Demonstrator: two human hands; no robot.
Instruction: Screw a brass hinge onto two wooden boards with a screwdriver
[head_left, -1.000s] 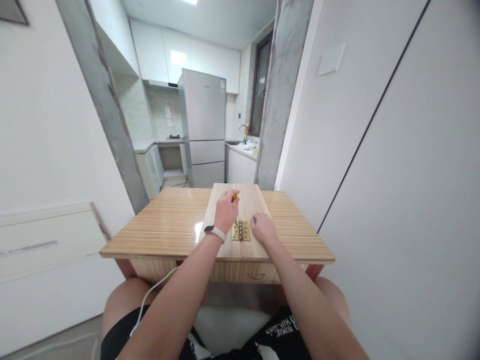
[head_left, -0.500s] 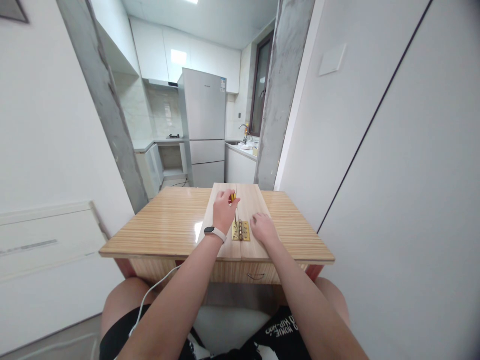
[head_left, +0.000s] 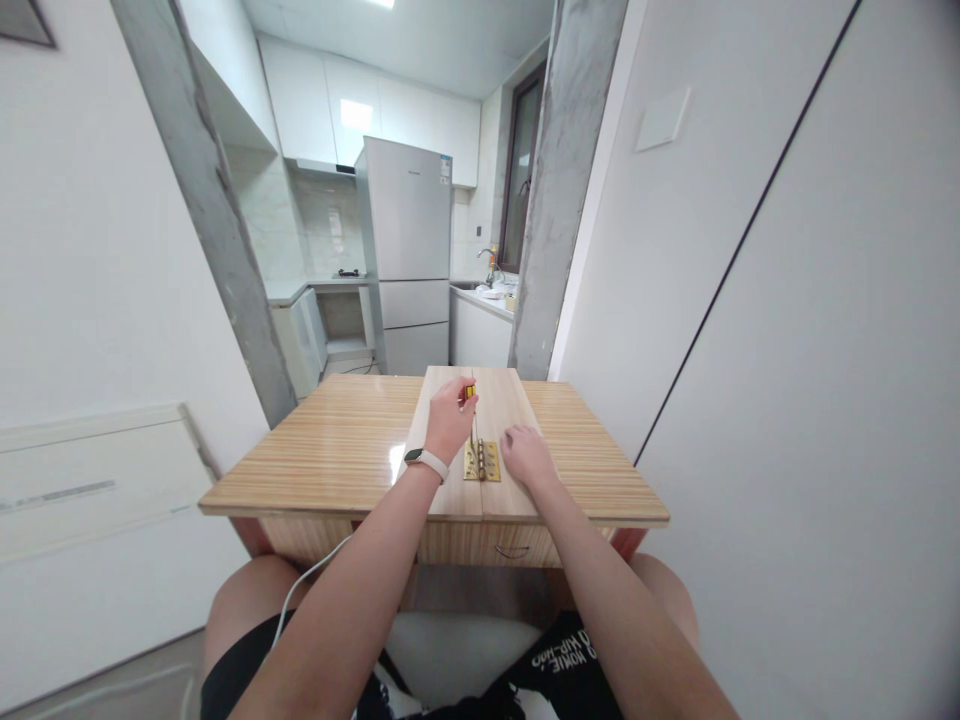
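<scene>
A screwdriver [head_left: 470, 392] with a yellow and dark handle stands nearly upright in my left hand [head_left: 452, 412], whose fingers are closed around the handle. Its thin shaft points down to the left leaf of a brass hinge [head_left: 491, 462]. The hinge lies opened flat across the seam between two pale wooden boards [head_left: 499, 395]. Resting on the right-hand board, just beside the hinge, my right hand [head_left: 526, 452] has its fingers curled in. Whether anything is inside those fingers is hidden.
The boards lie on a striped wooden table [head_left: 337, 430] with a drawer [head_left: 457, 545] at its front. A white cable [head_left: 300, 580] runs past my left leg. Beyond the table are a grey fridge [head_left: 412, 220] and a sink counter [head_left: 484, 320]. White walls flank both sides.
My left hand has shifted and turned slightly around the screwdriver handle, and its wrist has rolled a little. The right hand, the hinge and the boards keep their places.
</scene>
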